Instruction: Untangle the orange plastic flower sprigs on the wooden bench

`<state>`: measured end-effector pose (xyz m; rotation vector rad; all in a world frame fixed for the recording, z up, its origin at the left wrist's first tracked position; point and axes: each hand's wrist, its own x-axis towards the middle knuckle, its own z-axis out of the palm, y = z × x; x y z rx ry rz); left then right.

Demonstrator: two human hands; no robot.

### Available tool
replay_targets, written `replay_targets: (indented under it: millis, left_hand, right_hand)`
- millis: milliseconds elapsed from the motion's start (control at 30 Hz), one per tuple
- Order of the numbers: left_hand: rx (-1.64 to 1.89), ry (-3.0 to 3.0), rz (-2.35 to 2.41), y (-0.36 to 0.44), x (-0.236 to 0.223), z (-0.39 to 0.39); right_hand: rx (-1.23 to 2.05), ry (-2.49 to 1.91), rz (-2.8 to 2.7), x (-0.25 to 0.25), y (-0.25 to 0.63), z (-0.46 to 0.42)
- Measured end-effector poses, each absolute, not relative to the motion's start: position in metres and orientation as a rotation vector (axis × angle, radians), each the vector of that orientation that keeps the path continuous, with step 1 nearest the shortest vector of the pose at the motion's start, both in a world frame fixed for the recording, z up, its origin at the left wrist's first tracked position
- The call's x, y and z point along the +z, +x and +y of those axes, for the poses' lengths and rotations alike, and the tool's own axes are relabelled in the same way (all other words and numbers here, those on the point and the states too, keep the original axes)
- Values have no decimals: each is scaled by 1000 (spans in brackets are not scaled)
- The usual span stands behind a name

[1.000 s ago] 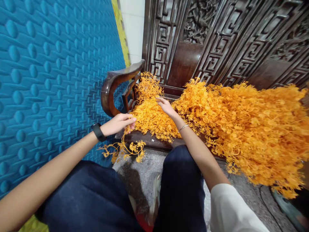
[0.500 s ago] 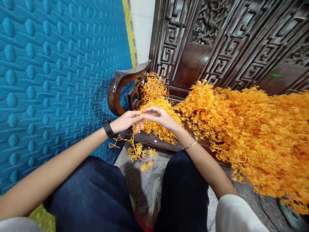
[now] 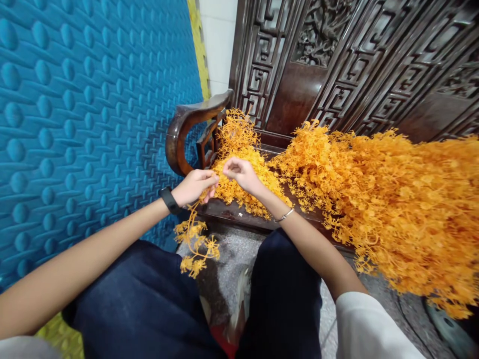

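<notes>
From here I see the left hand point(image 3: 196, 187) pinching an orange sprig point(image 3: 198, 247) high on its stem, fingers closed, so its branches hang free below, past the edge of the seat point(image 3: 220, 212). The right hand point(image 3: 243, 175) is just beside it, fingers curled narrow; I can't tell whether they grip anything. The small heap point(image 3: 241, 197) lies under both hands, probably for easy reach, with the big pile point(image 3: 404, 199) off to the right.

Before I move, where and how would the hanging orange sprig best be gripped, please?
Probably by the slim stem just below the left hand, from the side of the right hand: the sprig hangs down, and its flower clusters spread out lower.
</notes>
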<state>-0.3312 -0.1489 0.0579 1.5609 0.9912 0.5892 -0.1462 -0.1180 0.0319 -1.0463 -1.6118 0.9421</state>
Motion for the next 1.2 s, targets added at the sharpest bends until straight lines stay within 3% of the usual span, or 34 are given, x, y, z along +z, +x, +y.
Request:
replay_targets:
  millis: [200,567,667,867,1200]
  left_hand:
    - [725,1500,1019,-353,59,-152]
    - [506,1435,982,-348,49,-142]
    - [516,1398,968,-341,51,-141]
    - [519,1355,957,-330,54,-141]
    - [517,1411,936,-331,50,-141]
  right_hand:
    - [665,-1271,-1252,36,-79,-86]
    - [389,-1471,-1633,3,-73,-85]
    - [456,-1387,-1638,15,-83,-97]
    - [961,-995,-1804,48,-131,-146]
    - [843,-1103,-2194,36,-166,-165]
